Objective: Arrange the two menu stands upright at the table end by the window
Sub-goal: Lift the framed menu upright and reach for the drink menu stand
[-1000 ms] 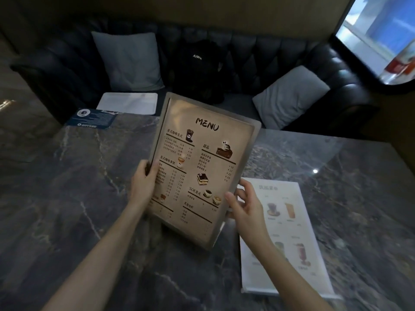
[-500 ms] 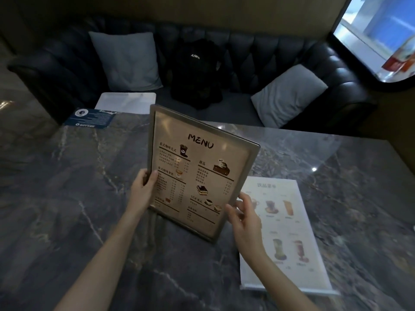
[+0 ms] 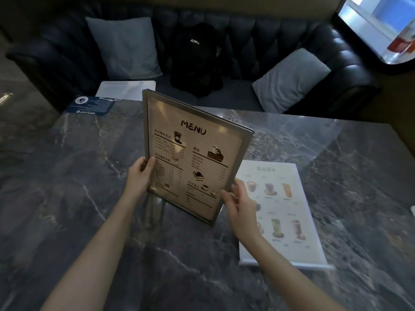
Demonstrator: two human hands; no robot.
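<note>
A brown framed menu stand (image 3: 197, 140) headed "MENU" stands nearly upright on the dark marble table (image 3: 67, 176), its lower edge at the tabletop. My left hand (image 3: 140, 176) grips its left edge low down, thumb on the front. My right hand (image 3: 239, 203) holds its lower right edge. A second, white menu stand (image 3: 289, 198) with drink pictures lies flat on the table to the right, partly behind my right hand. The window (image 3: 379, 25) is at the top right.
A black sofa (image 3: 269, 30) runs behind the table with two grey cushions (image 3: 125, 46) and a black backpack (image 3: 197, 57). A blue card (image 3: 91, 105) lies on the table's far left corner, and a white sheet (image 3: 125, 87) rests on the sofa seat.
The brown menu stand has been tipped from a backward lean to nearly upright and lowered toward the table, both hands staying on its edges. The white menu has not moved.
</note>
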